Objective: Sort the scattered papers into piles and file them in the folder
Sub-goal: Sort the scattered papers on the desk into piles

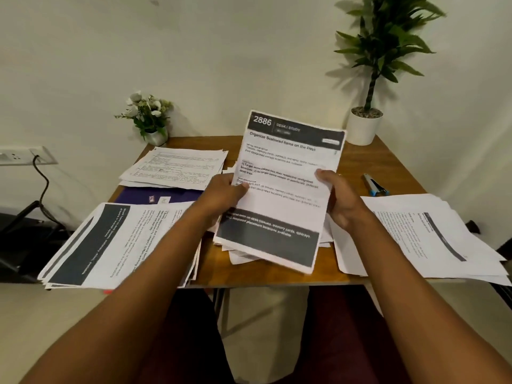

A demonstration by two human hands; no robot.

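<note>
In the middle of the frame both hands hold up a sheaf of papers (285, 189), tilted so that its top edge leans toward the wall. The front sheet has a dark header reading "2886 DESK / STUDY" and a dark band near its lower edge. The left hand (224, 192) grips the sheaf's left edge with the thumb curled onto the printed face. The right hand (338, 200) grips the right edge in the same way.

Under the sheaf, a few loose papers (241, 254) lie on the wooden bench (357, 173). A fanned pile of papers (119, 245) covers the lower left of the bench and hangs over its front edge. A second pile with table-like forms (177, 167) lies at the upper left, partly on top of a dark purple folder (158, 196). A third pile (415, 234) spreads across the right side.

A grey and blue tool (375, 185) lies on the bench, right of the sheaf. A white pot with a tall leafy plant (363, 128) stands at the back right corner, and a small pot of white flowers (151, 117) at the back left.
</note>
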